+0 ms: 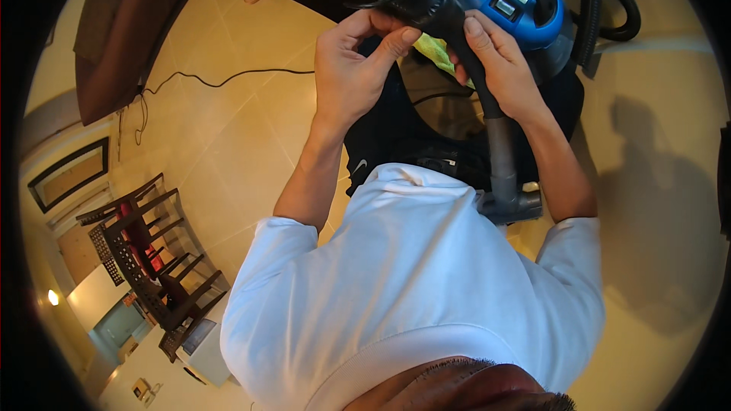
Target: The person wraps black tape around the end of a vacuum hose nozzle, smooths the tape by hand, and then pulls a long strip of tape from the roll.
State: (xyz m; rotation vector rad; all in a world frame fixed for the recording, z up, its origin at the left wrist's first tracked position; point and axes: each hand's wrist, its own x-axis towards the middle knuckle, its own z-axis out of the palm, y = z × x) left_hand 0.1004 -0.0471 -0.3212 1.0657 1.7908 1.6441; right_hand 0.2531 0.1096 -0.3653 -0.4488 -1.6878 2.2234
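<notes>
A black vacuum hose [430, 9] with a round open end is held up in front of me, toward the top of the view. My left hand [356, 61] is closed at its left side, thumb and index finger pinched together just under the ribbed end; some fingers are hidden behind it. My right hand [499, 65] wraps around the black tube [478, 76] below that end. From there a grey tube [501, 152] runs down toward my waist and ends in a wide floor nozzle [514, 207]. A yellow-green cloth [434, 49] shows between my hands.
A blue and black vacuum cleaner [525, 4] stands just beyond my right hand, its ribbed hose [590, 11] looping right. A black cord [228, 74] crosses the tiled floor at left. Dark wooden chairs [152, 259] stand farther left; a brown sofa [126, 46] is at upper left.
</notes>
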